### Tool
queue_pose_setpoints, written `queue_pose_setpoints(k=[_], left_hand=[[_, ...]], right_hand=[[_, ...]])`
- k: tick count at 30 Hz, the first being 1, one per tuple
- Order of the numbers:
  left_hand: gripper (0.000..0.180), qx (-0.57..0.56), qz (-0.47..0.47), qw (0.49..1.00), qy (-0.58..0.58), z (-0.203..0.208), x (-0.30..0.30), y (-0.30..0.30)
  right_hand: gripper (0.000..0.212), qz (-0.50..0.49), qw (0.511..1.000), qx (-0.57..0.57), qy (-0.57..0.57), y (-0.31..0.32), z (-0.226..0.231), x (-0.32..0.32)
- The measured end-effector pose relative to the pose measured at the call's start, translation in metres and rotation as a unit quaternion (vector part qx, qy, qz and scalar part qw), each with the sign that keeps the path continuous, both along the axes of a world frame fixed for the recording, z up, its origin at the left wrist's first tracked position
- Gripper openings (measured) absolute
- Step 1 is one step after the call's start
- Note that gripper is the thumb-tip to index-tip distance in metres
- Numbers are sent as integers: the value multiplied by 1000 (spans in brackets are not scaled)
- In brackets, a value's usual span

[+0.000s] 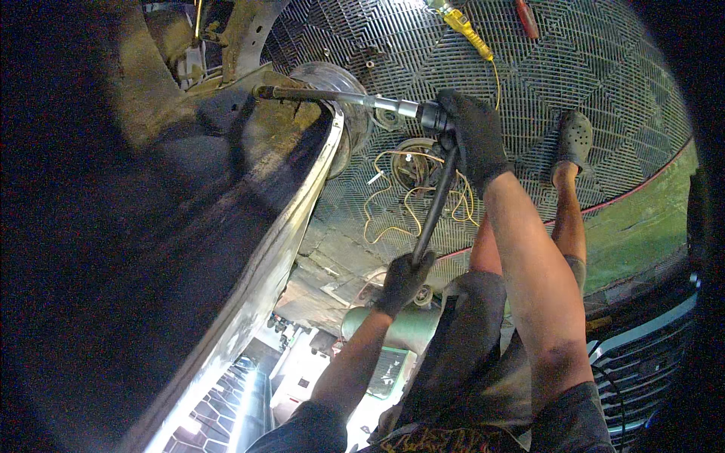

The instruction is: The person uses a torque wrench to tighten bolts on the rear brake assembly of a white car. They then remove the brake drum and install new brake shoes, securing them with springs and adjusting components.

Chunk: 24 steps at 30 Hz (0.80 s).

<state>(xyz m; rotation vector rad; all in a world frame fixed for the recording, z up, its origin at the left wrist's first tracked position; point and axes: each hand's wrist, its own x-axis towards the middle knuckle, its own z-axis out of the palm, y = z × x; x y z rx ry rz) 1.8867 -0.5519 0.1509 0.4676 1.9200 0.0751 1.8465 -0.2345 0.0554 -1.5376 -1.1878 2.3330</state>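
Black gloves cover both hands: the left hand (406, 283) is wrapped around the lower part of a long breaker-bar handle (436, 211), and the right hand (477, 140) grips its upper end, beside the ribbed collar (432, 115) that joins it to a chrome extension shaft (355, 99). To turn this well, I would press with the right hand along the shaft's line so the tip sits square, and pull with the left low on the handle, where leverage should be best. A smooth pull beats a jerk; a sudden release could throw the weight forward, and the shaft may rub the pale body panel (278, 257).

The handle is slim and dull black, set roughly square to the shaft. The shaft shines silver near the collar and darkens to a rust-brown tip (266, 92), which lies at the grimy metal (234, 94) inside the vehicle's wheel opening; I cannot tell whether it is engaged. Farther off, a yellow work lamp (468, 34) lies on the grid floor mat (619, 72).
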Motion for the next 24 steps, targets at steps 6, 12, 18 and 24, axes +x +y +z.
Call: queue_pose_setpoints(k=[6,12,18,24], left_hand=[[36,21,114,979,-170,188,-69,144],[63,-134,580,741,-310,255,-81,208],[52,-257,484,801,-239,247,-66,199],[57,-174,169,966,-90,263,-59,184]], right_hand=[[25,-42,956,-289,20,24,-4,0],[19,-85,904,-404,108,31,1,7],[20,-25,904,-399,153,27,-4,32],[22,3,924,-353,148,18,0,29]])
